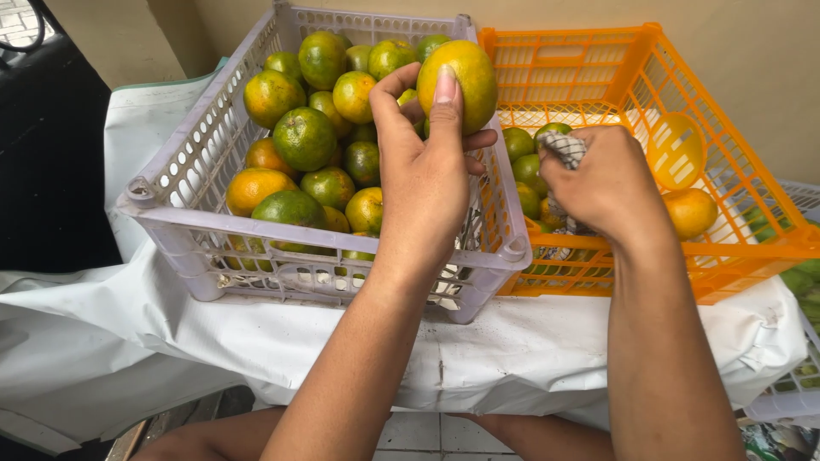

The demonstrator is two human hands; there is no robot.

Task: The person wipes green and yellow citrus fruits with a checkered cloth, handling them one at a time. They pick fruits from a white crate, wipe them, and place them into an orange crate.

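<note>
The left hand holds a yellow-green orange lifted at its fingertips, fingers curled round the fruit, just above the near right corner of the pale lilac plastic crate, whose heap of green and orange citrus lies to the left of those fingers. The right hand is closed on a checked cloth, bunched at the knuckles and hanging below them. Under and beyond these fingers stands the orange plastic crate, with a few fruits inside, on a white sheet.
</note>
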